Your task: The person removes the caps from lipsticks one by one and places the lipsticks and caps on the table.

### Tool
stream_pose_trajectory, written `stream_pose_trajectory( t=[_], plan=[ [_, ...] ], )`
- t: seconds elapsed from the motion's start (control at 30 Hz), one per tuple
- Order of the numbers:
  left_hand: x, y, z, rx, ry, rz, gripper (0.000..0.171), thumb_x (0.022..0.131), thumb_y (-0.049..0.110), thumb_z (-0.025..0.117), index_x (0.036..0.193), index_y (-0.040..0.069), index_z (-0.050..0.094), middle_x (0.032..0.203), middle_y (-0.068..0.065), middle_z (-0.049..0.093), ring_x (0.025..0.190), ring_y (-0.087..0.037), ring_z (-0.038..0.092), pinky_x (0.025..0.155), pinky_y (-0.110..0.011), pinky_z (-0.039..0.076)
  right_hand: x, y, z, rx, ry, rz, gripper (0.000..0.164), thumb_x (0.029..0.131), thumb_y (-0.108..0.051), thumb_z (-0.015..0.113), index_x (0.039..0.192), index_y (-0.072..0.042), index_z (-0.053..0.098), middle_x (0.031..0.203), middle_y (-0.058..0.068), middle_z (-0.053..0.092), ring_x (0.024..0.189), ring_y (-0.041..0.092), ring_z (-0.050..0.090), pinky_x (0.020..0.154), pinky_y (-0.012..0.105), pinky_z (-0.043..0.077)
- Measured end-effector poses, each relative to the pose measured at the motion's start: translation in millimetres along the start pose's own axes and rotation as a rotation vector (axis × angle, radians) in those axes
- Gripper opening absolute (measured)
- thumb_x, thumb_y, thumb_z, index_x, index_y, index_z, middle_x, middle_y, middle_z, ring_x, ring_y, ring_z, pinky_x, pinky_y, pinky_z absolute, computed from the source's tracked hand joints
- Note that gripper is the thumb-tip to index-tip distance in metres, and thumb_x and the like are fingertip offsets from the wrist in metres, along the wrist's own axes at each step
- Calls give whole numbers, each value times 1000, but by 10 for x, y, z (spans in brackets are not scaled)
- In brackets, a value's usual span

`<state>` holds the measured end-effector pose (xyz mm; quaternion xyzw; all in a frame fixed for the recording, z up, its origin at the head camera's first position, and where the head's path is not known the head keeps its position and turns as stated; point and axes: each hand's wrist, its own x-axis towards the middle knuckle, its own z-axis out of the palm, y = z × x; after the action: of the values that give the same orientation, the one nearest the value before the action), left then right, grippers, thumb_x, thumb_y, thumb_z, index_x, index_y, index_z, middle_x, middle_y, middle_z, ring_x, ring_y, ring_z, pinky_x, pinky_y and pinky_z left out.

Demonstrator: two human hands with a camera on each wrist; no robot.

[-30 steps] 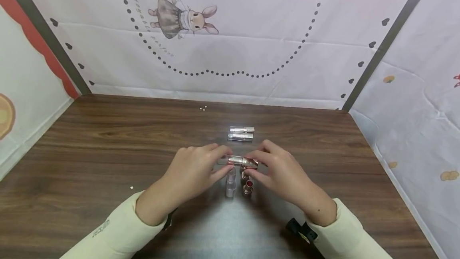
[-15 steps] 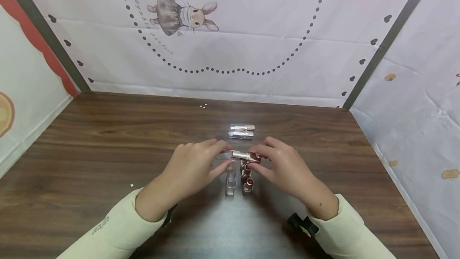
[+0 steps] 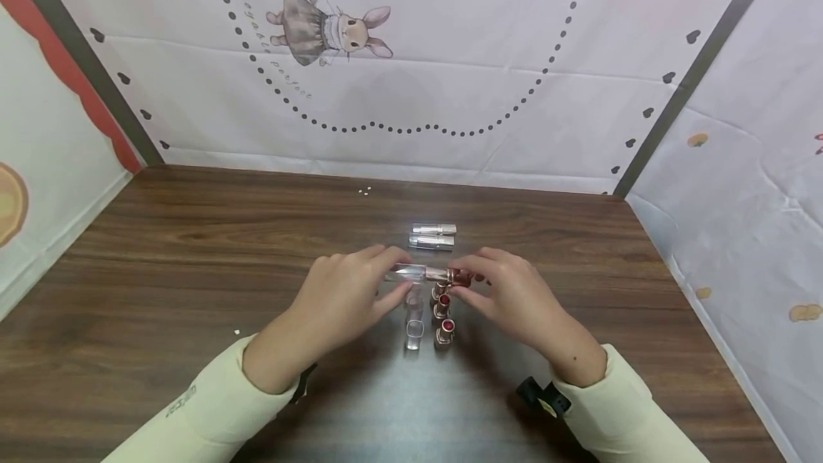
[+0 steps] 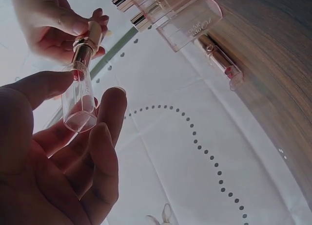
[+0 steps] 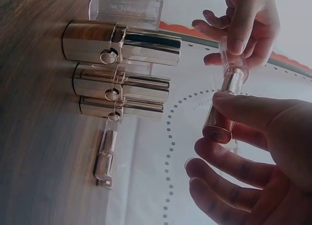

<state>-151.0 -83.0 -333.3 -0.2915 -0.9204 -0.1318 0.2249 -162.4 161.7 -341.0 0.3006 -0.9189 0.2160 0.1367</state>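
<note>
My left hand (image 3: 347,295) pinches a clear lipstick cap (image 3: 406,273) between thumb and fingers. Lined up with it is a lipstick (image 3: 458,277) with a shiny gold base, lying level in the fingertips of my right hand (image 3: 511,299). In the left wrist view the open end of the cap (image 4: 80,105) still surrounds the tip of the lipstick (image 4: 84,48). Below my hands, three uncapped lipsticks (image 3: 445,333) stand upright in a row. Clear caps (image 3: 414,334) stand in a row to their left, partly hidden by my left hand.
Two capped lipsticks (image 3: 432,242) lie side by side beyond my hands on the wooden table (image 3: 193,249). Small white bits (image 3: 364,191) lie near the back edge, another (image 3: 236,332) by the left sleeve. Printed cloth (image 3: 450,27) walls the table at back and sides.
The cap and the lipstick have drawn apart lengthwise, so more of the metal inner tube shows between my hands. My right hand has shifted slightly right; the standing lipsticks have stayed put.
</note>
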Motion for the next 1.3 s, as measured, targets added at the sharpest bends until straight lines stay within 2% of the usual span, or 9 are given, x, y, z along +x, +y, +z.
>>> stream_pose_trajectory(
  t=[0.3,0.5,0.93,1.3],
  plan=[
    [-2,8,19,6,-4,-10,30,85,34,78,109,17,70,88,0,75,44,-5,36,40,-20,25,6,-5,3,12,-42,48,27,86,-22,80,112,-17,75,92,-7,71,79,8,62,67,26,50],
    [-10,12,13,-6,-14,-25,28,86,32,76,109,17,69,88,0,75,44,-4,36,40,-20,24,11,-6,9,25,-67,72,27,88,-23,78,113,-17,74,97,-4,74,84,15,67,72,31,53],
    [-6,3,6,-20,-38,-54,27,88,29,74,111,18,67,86,2,74,43,-4,32,40,-20,21,37,36,35,42,-40,76,24,87,-21,79,110,-19,74,93,-3,75,84,17,69,70,33,53],
    [-3,-27,31,-32,-57,-68,26,89,27,73,112,17,66,64,9,60,42,-4,29,41,-21,21,56,78,78,52,-70,152,25,89,-21,76,112,-14,69,88,1,75,81,17,71,69,34,55]
  ],
)
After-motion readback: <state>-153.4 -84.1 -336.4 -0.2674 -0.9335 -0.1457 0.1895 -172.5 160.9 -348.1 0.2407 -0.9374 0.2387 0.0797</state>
